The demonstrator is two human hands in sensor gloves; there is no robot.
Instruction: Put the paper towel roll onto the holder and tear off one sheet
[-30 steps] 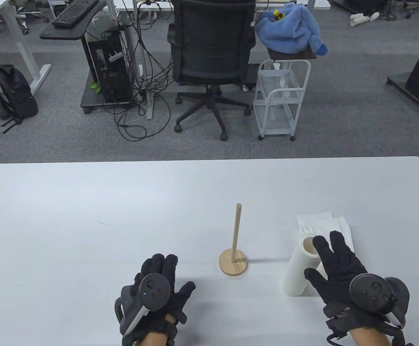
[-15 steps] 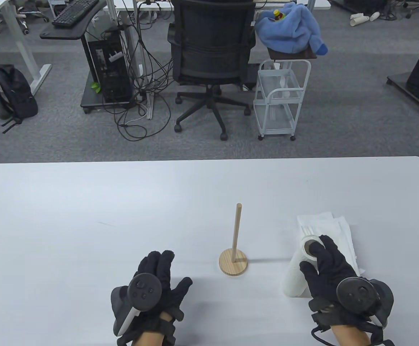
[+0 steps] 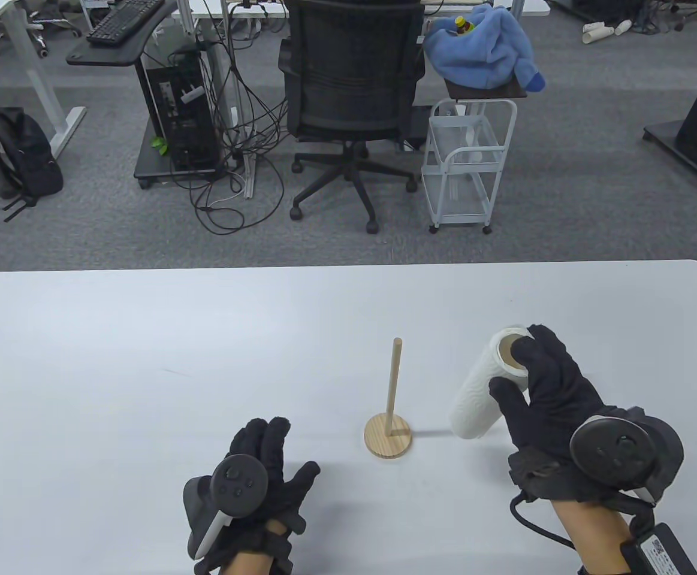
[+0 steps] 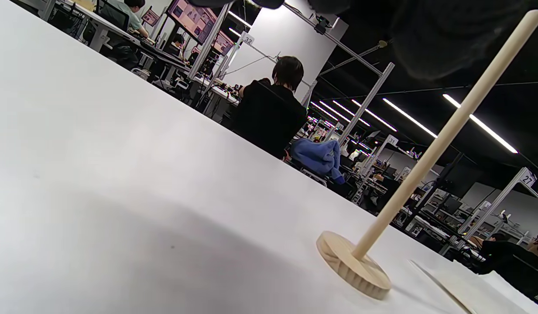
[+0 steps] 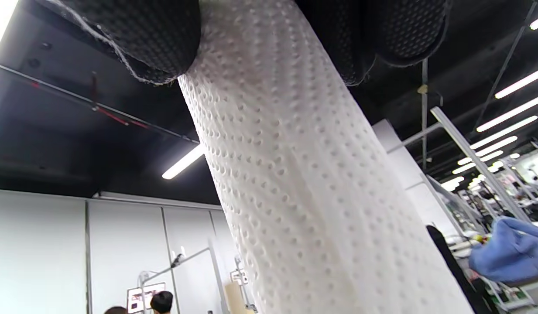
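Observation:
My right hand [image 3: 519, 374] grips the white embossed paper towel roll [image 3: 483, 389] near its top and holds it tilted above the table, to the right of the wooden holder [image 3: 389, 434]. The holder's thin upright rod [image 3: 395, 383] is bare. The right wrist view shows the roll [image 5: 303, 174] from below, with my gloved fingers [image 5: 155, 35] curled round it. My left hand [image 3: 264, 452] lies flat on the table, just left of the holder's base, and holds nothing. In the left wrist view the holder [image 4: 426, 170] stands close by.
Folded white paper sheets [image 4: 474, 288] lie on the table beyond the holder, hidden behind my right hand in the table view. Past the white table's far edge [image 3: 348, 266] stand a black office chair [image 3: 351, 90] and a white wire cart [image 3: 465, 168].
My right hand closed round the roll and lifted it up and away from me, off the table. The left hand stayed almost still.

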